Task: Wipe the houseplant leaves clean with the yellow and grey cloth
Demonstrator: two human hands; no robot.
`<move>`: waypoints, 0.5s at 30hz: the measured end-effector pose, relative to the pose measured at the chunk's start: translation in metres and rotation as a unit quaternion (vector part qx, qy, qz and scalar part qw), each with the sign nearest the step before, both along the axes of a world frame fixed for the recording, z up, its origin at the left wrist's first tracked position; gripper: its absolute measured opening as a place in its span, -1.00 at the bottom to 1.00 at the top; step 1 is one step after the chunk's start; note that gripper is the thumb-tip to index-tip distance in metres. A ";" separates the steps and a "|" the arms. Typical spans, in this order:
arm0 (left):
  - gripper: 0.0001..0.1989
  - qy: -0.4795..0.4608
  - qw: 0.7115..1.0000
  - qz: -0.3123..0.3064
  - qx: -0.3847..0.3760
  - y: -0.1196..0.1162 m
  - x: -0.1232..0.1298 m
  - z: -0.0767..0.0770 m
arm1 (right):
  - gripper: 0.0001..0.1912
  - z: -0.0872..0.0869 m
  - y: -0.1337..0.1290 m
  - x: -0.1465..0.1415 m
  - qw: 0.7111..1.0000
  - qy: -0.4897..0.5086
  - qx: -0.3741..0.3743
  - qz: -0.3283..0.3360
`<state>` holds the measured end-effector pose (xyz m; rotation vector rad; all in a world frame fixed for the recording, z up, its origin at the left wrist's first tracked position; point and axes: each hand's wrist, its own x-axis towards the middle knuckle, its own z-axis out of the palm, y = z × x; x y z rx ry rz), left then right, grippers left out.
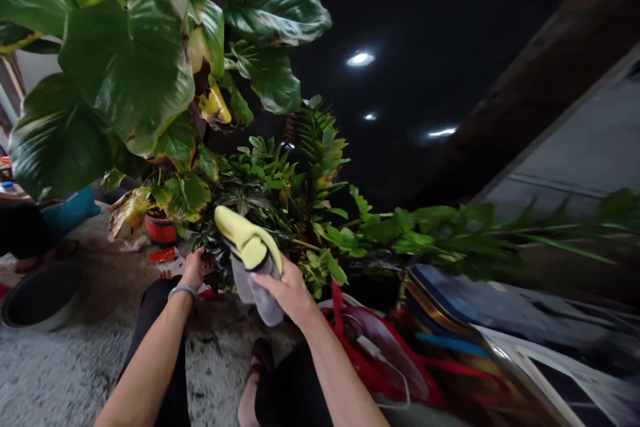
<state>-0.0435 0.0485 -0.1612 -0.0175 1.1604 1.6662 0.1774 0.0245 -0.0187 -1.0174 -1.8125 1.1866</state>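
One-handed, in the head view, held a yellow-and-grey cloth (253,250) with the right hand (287,293) before the foliage (275,170), with fingers closed on its grey part, probably bunched for security. Had the left hand (191,271) near the foliage; could not tell how open or whether grasping anything.

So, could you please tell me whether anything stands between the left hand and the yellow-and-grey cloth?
Dark leaves show between the left hand and the cloth, but I cannot tell whether they block the way or lie behind. The right hand holds the cloth.
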 end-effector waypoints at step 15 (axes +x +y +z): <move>-0.74 0.089 0.996 -0.005 -0.026 -0.004 0.004 0.010 | -0.51 -0.029 0.009 0.033 0.961 0.149 -0.096 -0.214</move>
